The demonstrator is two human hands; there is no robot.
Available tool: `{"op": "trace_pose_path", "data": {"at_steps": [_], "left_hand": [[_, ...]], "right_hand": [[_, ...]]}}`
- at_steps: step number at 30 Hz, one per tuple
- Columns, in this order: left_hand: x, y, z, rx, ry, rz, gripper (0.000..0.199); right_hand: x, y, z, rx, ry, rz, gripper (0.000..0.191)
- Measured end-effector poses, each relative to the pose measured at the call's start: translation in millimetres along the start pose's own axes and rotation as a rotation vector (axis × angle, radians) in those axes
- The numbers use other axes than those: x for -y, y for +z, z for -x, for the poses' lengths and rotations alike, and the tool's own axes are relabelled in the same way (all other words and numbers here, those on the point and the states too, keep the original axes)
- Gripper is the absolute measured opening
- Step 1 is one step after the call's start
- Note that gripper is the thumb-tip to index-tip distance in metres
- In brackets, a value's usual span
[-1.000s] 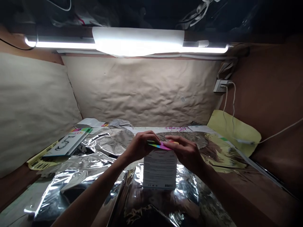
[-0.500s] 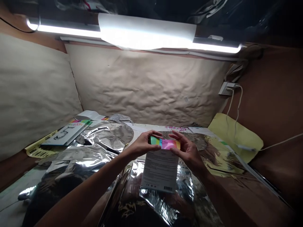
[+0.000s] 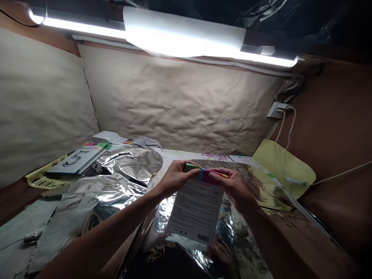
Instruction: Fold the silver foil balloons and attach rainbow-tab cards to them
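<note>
Both Hands Pinched a Card's Bright Top Strip

At the far left lay a stack of cards (image 3: pixel 78 161), the top one marked with a 5, and beside it spread crumpled silver film (image 3: pixel 124 157). Next came the left hand (image 3: pixel 176 176), then the printed card (image 3: pixel 196 211), then the right hand (image 3: pixel 234 188). The card was between the hands, above a shiny sheet (image 3: pixel 168 263); whether its lower edge touched that sheet could not be told.

Good handling seemed to call for equal pressure from left end to right, thumbs flat along the coloured strip (image 3: pixel 205 176), since a harder squeeze on one side might have creased or skewed it.

The left hand was pinched narrow on the strip's green end, thumb in front, fingers mostly hidden behind. The right hand gripped the other end likewise, its thumb near the magenta part. Both forearms angled inward from below. Beyond, at right, lay a yellow sheet (image 3: pixel 283 162).
</note>
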State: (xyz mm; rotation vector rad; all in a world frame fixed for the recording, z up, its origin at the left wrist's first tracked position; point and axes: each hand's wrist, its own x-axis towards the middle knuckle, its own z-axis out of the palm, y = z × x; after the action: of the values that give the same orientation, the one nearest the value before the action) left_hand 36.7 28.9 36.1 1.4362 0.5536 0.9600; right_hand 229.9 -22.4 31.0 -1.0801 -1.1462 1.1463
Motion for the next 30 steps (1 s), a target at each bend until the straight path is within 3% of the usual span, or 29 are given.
{"op": "trace_pose_path", "data": {"at_steps": [9, 16, 27, 30], "left_hand": [[0.1, -4.7, -0.7, -0.047, -0.011, -0.014, 0.043], [4.3, -14.7, -5.1, 0.04, -0.008, -0.023, 0.057], [-5.1, -1.8, 3.0, 0.021, 0.075, -0.188, 0.041], [-3.9, -2.4, 2.6, 0.001, 0.104, -0.223, 0.036]], "right_hand": [[0.5, 4.5, -1.5, -0.029, -0.104, 0.061, 0.039], [-2.0, 1.7, -0.9, 0.024, -0.097, 0.118, 0.047], [-0.2, 3.2, 3.4, -0.048, -0.246, 0.291, 0.031], [10.6, 3.5, 4.2, 0.002, -0.235, 0.355, 0.032]]}}
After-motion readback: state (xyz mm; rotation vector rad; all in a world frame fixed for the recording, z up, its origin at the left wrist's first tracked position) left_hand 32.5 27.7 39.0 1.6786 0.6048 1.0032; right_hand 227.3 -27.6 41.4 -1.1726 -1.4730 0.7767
